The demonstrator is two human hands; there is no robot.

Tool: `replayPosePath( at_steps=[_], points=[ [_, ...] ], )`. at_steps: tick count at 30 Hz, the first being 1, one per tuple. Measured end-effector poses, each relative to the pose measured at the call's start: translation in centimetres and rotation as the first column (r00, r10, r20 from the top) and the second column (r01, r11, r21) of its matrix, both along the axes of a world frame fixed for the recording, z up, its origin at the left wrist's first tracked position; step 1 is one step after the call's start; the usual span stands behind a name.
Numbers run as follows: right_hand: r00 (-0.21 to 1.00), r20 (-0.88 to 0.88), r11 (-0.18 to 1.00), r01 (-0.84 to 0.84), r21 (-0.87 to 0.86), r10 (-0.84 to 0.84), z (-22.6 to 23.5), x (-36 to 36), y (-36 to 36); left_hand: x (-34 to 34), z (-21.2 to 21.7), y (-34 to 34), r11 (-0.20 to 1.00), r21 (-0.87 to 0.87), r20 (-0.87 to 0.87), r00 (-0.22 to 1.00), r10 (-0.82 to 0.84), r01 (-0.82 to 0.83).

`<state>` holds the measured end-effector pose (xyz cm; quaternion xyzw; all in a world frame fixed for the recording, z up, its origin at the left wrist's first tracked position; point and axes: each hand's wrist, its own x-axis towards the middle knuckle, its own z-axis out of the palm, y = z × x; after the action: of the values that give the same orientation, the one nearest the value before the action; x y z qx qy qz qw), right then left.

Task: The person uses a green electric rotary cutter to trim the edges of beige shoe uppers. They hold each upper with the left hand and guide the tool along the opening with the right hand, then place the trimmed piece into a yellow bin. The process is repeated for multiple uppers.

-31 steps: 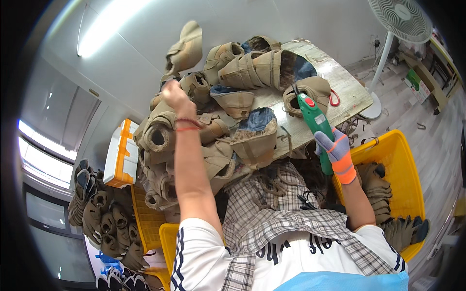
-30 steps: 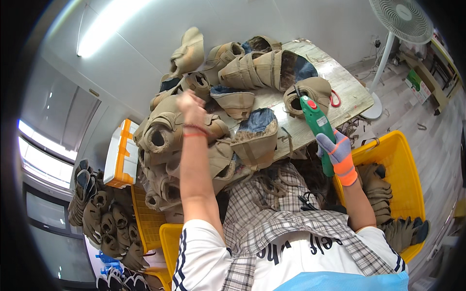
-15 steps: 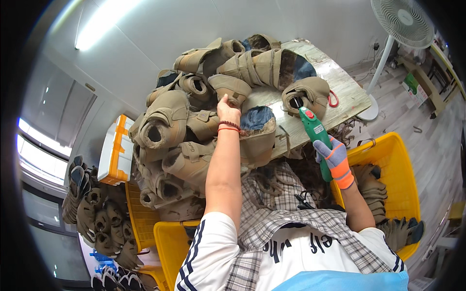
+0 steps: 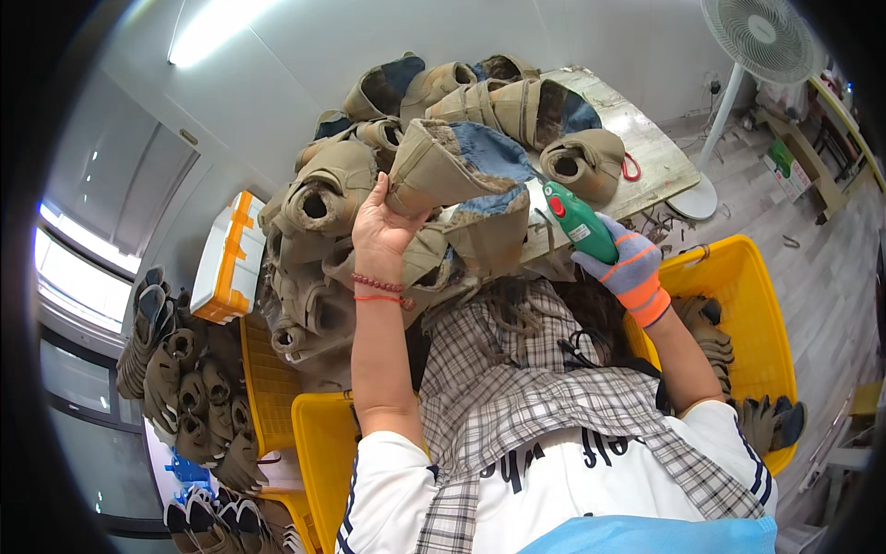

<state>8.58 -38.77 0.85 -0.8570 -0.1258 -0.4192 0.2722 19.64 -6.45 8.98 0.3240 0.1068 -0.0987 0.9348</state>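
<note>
My bare left hand (image 4: 388, 226), with beads and a red cord at the wrist, grips a tan boot upper (image 4: 426, 166) from below, thumb up along its side. The upper is tilted, and its blue and brown fleecy lining faces right. In my right hand (image 4: 633, 263), gloved in grey and orange, is a green handheld power tool (image 4: 591, 235) with a red switch. The tool's front end points up and left, close to the lining; whether it touches cannot be made out. Beside it on the table lies a rolled boot upper (image 4: 583, 164).
More tan uppers (image 4: 323, 189) are heaped over the table (image 4: 651, 138). Red-handled scissors (image 4: 631, 166) lie at its right. Yellow bins (image 4: 752, 295) stand on both sides of me. At left is a white and orange box (image 4: 224, 258); a fan (image 4: 761, 42) stands far right.
My left hand has moved left and raised a boot upper above the heap, lining now showing. The power tool has left the rolled upper at right and shifted left toward the raised one.
</note>
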Motion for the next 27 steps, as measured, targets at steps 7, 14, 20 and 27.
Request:
replayPosePath(
  at_steps=[7,14,20,27],
  points=[
    [0.994,0.103,0.962,0.001,-0.271,0.028,0.6,-2.2,-0.9,-3.7,1.4,2.1,0.999,0.038,-0.082,0.996,-0.035,0.038],
    [0.991,0.133,0.946,0.047,-0.322,-0.004,0.6,-3.2,-2.7,-5.2,1.6,3.0,0.990,0.137,-0.098,0.995,-0.009,0.023],
    [0.991,0.131,0.932,0.033,-0.360,0.016,1.3,-3.2,-3.2,-5.6,1.2,3.2,0.984,0.166,-0.109,0.993,-0.041,0.059],
    [0.989,0.129,0.940,-0.024,-0.340,0.072,1.1,-3.3,-3.2,-6.1,1.3,2.2,0.982,0.169,-0.124,0.990,-0.060,0.081]
  ],
)
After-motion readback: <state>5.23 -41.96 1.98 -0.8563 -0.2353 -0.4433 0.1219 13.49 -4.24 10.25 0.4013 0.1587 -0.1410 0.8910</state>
